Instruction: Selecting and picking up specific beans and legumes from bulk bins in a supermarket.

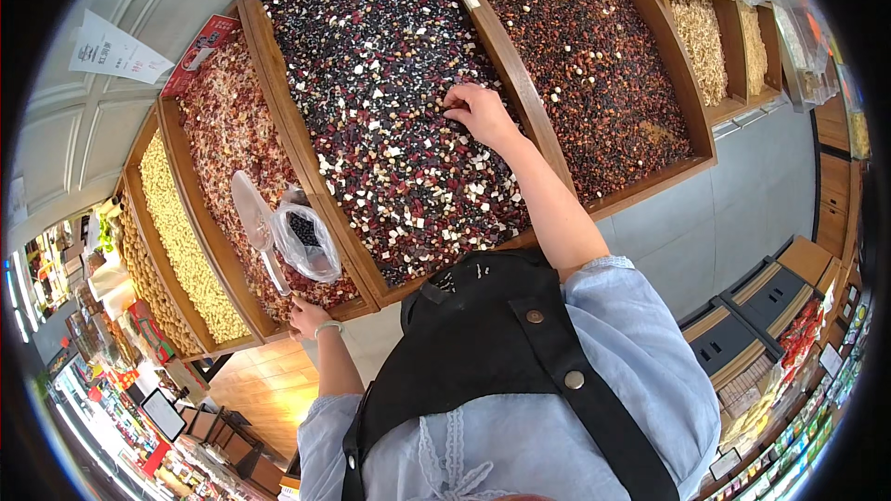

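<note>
My right hand [480, 115] reaches over a wooden bin of mixed beans and grains [418, 174], dark with white cubes and red kidney beans. Its thumb and fingertips are drawn close together just at the mix; whether something small is between them is hidden. My left hand [310, 320] is at the front wooden rail of the neighbouring bin of reddish mix [223, 118]. Just beyond its fingertips lies the handle of a clear plastic scoop [254, 212]. Beside the scoop, an open clear plastic bag [327, 254] holds black beans [303, 229].
Wooden dividers [515, 56] separate the bins. At right is a bin of dark reddish grains [592, 49]; at left, pale yellow beans or nuts [184, 229]. Price signs [122, 49] stand along the back. A tiled floor [759, 174] and dark storage boxes [724, 334] lie to the right.
</note>
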The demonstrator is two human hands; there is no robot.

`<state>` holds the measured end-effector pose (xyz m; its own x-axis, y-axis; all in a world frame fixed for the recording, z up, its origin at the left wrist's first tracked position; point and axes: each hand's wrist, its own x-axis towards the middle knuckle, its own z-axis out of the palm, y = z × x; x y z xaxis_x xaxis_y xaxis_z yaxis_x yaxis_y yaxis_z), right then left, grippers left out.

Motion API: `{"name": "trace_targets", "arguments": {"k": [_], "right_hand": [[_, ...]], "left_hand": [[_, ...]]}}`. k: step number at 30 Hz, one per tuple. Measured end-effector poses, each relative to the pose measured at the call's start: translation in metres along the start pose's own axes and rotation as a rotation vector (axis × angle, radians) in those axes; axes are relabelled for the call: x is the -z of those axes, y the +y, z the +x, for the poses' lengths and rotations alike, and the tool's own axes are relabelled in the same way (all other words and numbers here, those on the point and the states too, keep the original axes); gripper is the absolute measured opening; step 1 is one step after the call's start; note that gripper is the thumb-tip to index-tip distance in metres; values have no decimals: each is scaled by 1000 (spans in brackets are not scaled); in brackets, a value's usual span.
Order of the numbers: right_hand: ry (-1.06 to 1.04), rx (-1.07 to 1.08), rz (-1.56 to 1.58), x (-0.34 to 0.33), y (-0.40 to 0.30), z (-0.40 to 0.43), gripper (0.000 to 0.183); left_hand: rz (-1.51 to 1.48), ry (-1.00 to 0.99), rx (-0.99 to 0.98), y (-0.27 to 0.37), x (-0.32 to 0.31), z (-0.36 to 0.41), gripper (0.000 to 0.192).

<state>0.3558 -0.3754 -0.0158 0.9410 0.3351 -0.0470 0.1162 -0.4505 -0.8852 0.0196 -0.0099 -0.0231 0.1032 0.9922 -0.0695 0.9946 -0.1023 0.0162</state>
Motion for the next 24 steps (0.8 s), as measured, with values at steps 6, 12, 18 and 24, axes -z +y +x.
{"name": "trace_targets", "arguments": {"k": [6, 12, 18, 24], "right_hand": [[51, -1, 73, 9, -10, -11, 17], [28, -227, 241, 12, -3, -13, 13], [71, -446, 790, 16, 9, -13, 11], [72, -511, 1074, 10, 10, -6, 10]], "left_hand": [[51, -14, -60, 6, 10, -8, 59], [-11, 12, -19, -1, 2, 0, 59], [-6, -3, 18, 9, 9, -9, 60], [52, 0, -12, 1, 2, -1, 60]]}}
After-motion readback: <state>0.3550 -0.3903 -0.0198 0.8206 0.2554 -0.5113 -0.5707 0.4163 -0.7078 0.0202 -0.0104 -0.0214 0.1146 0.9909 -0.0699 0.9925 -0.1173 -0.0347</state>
